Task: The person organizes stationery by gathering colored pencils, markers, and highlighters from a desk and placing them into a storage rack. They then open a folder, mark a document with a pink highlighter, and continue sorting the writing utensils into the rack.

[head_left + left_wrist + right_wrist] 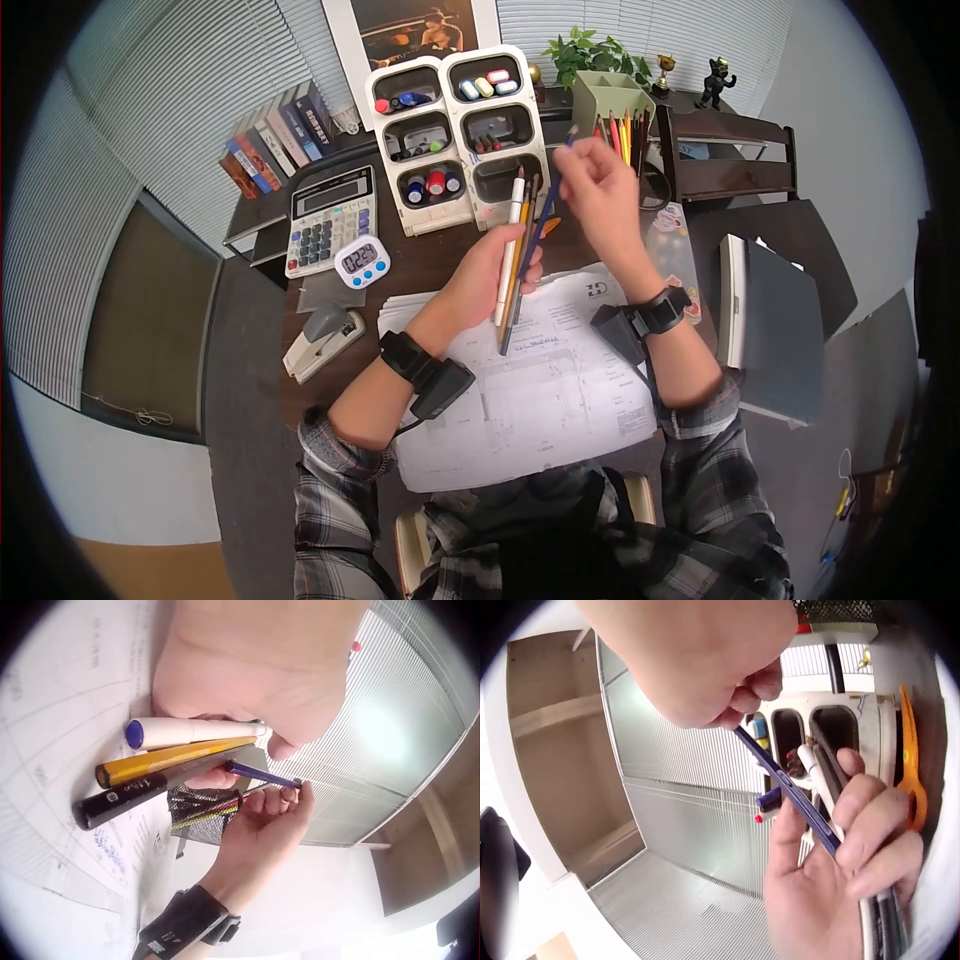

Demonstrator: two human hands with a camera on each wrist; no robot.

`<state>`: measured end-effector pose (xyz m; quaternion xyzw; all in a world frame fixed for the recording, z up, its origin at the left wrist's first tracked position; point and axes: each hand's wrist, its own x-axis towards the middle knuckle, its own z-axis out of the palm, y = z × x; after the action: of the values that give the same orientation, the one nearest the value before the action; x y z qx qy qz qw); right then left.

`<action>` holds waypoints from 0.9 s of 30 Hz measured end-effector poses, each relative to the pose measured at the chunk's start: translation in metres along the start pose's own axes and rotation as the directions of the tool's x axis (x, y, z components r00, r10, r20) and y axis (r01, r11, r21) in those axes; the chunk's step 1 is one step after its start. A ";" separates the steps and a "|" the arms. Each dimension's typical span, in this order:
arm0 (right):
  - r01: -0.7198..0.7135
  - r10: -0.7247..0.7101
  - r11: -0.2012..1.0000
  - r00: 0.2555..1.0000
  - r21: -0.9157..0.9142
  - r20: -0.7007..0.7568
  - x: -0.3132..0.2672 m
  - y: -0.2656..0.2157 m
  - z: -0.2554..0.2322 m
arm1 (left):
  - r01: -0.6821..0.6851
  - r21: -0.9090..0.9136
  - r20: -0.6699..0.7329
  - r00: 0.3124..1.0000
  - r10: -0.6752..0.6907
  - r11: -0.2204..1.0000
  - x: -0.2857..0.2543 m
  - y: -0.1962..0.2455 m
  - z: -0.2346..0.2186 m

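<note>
Blue pencil (541, 225) slants from lower left hand (478, 278) to raised right hand (605, 192).

Both bare forearms (685, 365) reach forward. The left hand (478, 272) grips with curled fingers. The right hand (606, 197), raised farther forward, pinches with thumb and fingers drawn together.
</note>
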<state>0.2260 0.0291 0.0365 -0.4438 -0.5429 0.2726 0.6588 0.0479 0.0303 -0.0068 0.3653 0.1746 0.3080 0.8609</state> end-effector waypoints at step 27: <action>-0.026 0.116 0.850 0.984 -0.526 0.138 -0.016 0.006 0.012 | -0.077 0.764 -0.140 0.949 0.281 0.640 0.002 -0.008 0.012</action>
<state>0.2116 0.0218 0.0236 -0.6014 -0.6323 0.1750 0.4560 0.0587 0.0209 -0.0050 0.6618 0.3537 0.3356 0.5694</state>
